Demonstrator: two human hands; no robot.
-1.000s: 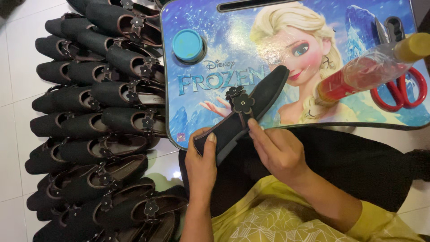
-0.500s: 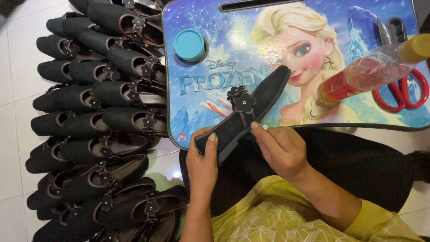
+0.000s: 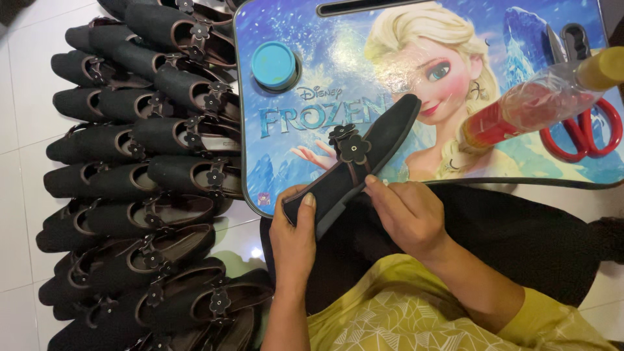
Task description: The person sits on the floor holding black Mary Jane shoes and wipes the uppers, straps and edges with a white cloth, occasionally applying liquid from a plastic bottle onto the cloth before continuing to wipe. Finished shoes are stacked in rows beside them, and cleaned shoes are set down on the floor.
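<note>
A black flat shoe (image 3: 380, 143) with a strap and dark flower ornaments lies slanted over the front edge of a colourful cartoon-printed lap table (image 3: 325, 78). My left hand (image 3: 294, 235) grips the shoe's heel end from below, thumb on its side. My right hand (image 3: 404, 211) rests against the shoe's middle, fingertips touching the strap just below the flowers. The toe points up and right onto the table top.
Several matching black shoes (image 3: 136, 162) are piled in rows on the white tiled floor at the left. On the table sit a round blue lid (image 3: 274, 65), a clear glue bottle with a yellow cap (image 3: 539, 101) and red-handled scissors (image 3: 582, 123). Black cloth (image 3: 520, 227) covers my lap.
The shoe and both hands have barely shifted; my right fingers stay at the strap.
</note>
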